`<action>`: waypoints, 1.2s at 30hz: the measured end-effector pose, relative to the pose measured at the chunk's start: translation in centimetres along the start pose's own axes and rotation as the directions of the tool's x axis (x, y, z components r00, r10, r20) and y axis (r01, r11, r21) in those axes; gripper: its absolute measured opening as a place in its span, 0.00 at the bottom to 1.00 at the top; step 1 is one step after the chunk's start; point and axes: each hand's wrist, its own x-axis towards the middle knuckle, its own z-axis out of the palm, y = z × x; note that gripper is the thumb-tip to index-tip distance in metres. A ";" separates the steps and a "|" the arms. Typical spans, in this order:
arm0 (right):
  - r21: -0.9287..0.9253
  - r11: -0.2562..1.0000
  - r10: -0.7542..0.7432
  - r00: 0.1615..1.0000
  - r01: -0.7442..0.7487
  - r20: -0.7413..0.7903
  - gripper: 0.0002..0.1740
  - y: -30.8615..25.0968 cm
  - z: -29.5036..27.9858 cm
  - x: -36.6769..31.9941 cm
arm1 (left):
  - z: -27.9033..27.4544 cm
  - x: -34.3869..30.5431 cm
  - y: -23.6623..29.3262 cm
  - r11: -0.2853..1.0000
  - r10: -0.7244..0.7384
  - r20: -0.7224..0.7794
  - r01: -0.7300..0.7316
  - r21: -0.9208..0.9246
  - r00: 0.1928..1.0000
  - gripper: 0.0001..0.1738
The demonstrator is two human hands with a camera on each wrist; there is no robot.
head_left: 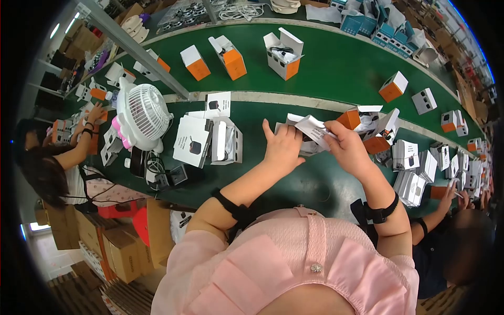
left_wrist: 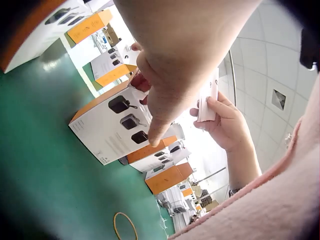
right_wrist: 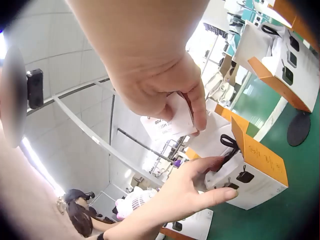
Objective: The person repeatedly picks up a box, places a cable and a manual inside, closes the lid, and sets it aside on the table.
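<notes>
Green table; box partly behind left hand

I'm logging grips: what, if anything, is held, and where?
The right hand pinches a white leaflet near one end; the left hand is at the open box, hold unclear.

In the head view, our left forearm angles up toward one o'clock and our right forearm toward eleven. Our left hand shows its back, little finger splayed toward eleven, thumb stretched away from the rest. Our right hand pinches with curled fingers toward ten.
</notes>
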 end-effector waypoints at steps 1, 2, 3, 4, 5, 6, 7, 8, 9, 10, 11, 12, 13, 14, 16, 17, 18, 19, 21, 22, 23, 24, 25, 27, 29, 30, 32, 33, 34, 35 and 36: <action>-0.061 0.998 -0.011 1.000 0.012 0.016 0.11 -0.2 0.0 0.2 | 0.0 0.0 -0.1 0.999 -0.011 0.068 0.013 -0.030 0.998 0.38; -0.058 0.998 -0.008 1.000 0.009 0.019 0.11 0.1 0.0 0.4 | 0.1 -0.1 -0.1 0.999 -0.013 0.073 0.015 -0.031 0.997 0.38; -0.179 0.982 -0.066 0.997 0.059 -0.033 0.13 0.6 0.0 0.6 | 0.2 -0.1 0.0 0.999 -0.035 0.069 0.038 -0.037 0.997 0.36; -0.301 0.948 -0.130 0.988 0.101 -0.079 0.14 1.0 0.1 0.9 | 0.3 -0.1 0.0 0.997 -0.057 0.064 0.060 -0.043 0.996 0.34; -0.299 0.949 -0.128 0.988 0.099 -0.080 0.14 1.5 0.4 1.3 | 0.7 -0.1 -0.1 0.997 -0.055 0.066 0.058 -0.043 0.996 0.34; -0.398 0.904 -0.183 0.983 0.154 -0.035 0.14 2.0 0.6 1.6 | 1.4 -0.3 -0.2 0.997 -0.041 -0.053 0.038 -0.062 0.998 0.29; -0.490 0.846 -0.231 0.973 0.208 0.015 0.15 2.3 0.8 1.8 | 2.1 -0.5 -0.3 0.997 -0.029 -0.172 0.015 -0.080 0.985 0.25; -0.490 0.847 -0.228 0.974 0.205 0.014 0.15 2.4 0.9 2.0 | 2.7 -0.8 -0.2 0.997 -0.027 -0.170 0.014 -0.081 0.985 0.25; -0.546 0.813 -0.247 0.969 0.202 -0.009 0.14 2.2 1.2 2.2 | 3.0 -1.1 -0.2 0.994 -0.013 -0.179 -0.006 -0.107 0.984 0.22; -0.599 0.776 -0.267 0.963 0.196 -0.031 0.12 2.1 1.5 2.4 | 3.2 -1.3 -0.2 0.991 0.000 -0.188 -0.025 -0.132 0.982 0.20; -0.597 0.779 -0.263 0.964 0.193 -0.031 0.12 1.6 1.7 2.5 | 3.4 -1.6 -0.2 0.990 0.011 -0.191 -0.037 -0.132 0.982 0.19; -0.526 0.824 -0.293 0.953 0.209 -0.080 0.11 0.7 1.7 2.3 | 3.4 -1.7 -0.4 0.990 0.012 -0.186 -0.038 -0.134 0.982 0.19; -0.455 0.861 -0.319 0.939 0.229 -0.131 0.09 0.3 1.6 2.2 | 3.5 -1.6 -0.5 0.989 0.028 -0.216 -0.058 -0.134 0.976 0.13; -0.456 0.860 -0.319 0.939 0.231 -0.126 0.09 0.2 1.7 2.2 | 3.6 -1.4 -0.5 0.988 0.040 -0.247 -0.075 -0.133 0.968 0.07; -0.420 0.868 -0.301 0.954 0.265 -0.020 0.09 0.3 1.9 2.2 | 3.6 -1.4 -0.6 0.980 0.027 -0.257 -0.076 -0.182 0.966 0.06; -0.419 0.868 -0.299 0.954 0.266 -0.014 0.09 0.6 2.1 2.4 | 3.6 -1.4 -0.6 0.970 0.027 -0.267 -0.089 -0.225 0.963 0.06; -0.512 0.817 -0.304 0.952 0.266 0.009 0.09 1.1 2.3 2.9 | 3.7 -1.4 -0.6 0.970 0.025 -0.267 -0.088 -0.226 0.963 0.06; -0.600 0.755 -0.309 0.950 0.266 0.033 0.09 1.5 2.5 3.2 | 3.9 -1.4 -0.7 0.975 0.034 -0.275 -0.092 -0.200 0.961 0.06; -0.637 0.710 -0.300 0.947 0.301 0.112 0.09 1.1 3.3 3.6 | 4.2 -1.5 -0.7 0.980 0.041 -0.280 -0.093 -0.174 0.959 0.07; -0.669 0.664 -0.286 0.940 0.334 0.186 0.09 1.1 3.7 3.7 | 4.3 -1.6 -0.8 0.983 0.052 -0.297 -0.102 -0.153 0.953 0.08; -0.682 0.640 -0.311 0.931 0.355 0.192 0.07 1.6 3.9 3.8 | 4.4 -1.6 -0.8 0.985 0.063 -0.315 -0.110 -0.133 0.947 0.08; -0.681 0.640 -0.311 0.930 0.356 0.195 0.07 1.7 4.3 4.0 | 4.5 -1.7 -0.9 0.985 0.060 -0.314 -0.107 -0.134 0.947 0.08; -0.775 0.536 -0.259 0.939 0.334 0.226 0.06 1.7 4.7 4.4 | 4.7 -1.7 -0.9 0.982 0.066 -0.334 -0.121 -0.146 0.940 0.08; -0.851 0.419 -0.198 0.946 0.318 0.256 0.05 1.8 5.2 4.4 | 4.7 -2.0 -1.0 0.978 0.066 -0.349 -0.130 -0.163 0.935 0.08; -0.930 0.283 0.014 0.969 0.235 0.249 0.04 2.0 5.2 4.2 | 4.3 -1.9 -1.1 0.979 0.094 -0.350 -0.150 -0.136 0.932 0.08; -0.929 0.282 0.016 0.968 0.238 0.252 0.04 2.0 5.3 4.3 | 4.4 -1.9 -1.1 0.979 0.090 -0.349 -0.147 -0.139 0.933 0.08; -0.928 0.310 0.188 0.943 0.207 0.273 0.06 1.8 5.5 4.6 | 4.6 -2.0 -1.0 0.979 0.101 -0.368 -0.157 -0.126 0.924 0.09; -0.928 0.310 0.189 0.943 0.207 0.273 0.06 1.7 5.6 4.5 | 4.7 -2.0 -1.0 0.979 0.101 -0.367 -0.157 -0.127 0.925 0.09; -0.907 0.361 0.084 0.961 0.216 0.262 0.06 1.7 5.7 4.6 | 4.9 -2.0 -1.2 0.976 0.093 -0.367 -0.159 -0.152 0.925 0.09; -0.883 0.409 -0.025 0.970 0.231 0.243 0.06 1.7 5.9 4.7 | 5.0 -2.0 -1.4 0.972 0.086 -0.368 -0.159 -0.173 0.926 0.09; -0.881 0.412 -0.029 0.969 0.234 0.244 0.06 2.0 5.8 4.9 | 5.0 -2.0 -1.5 0.973 0.085 -0.367 -0.156 -0.169 0.926 0.09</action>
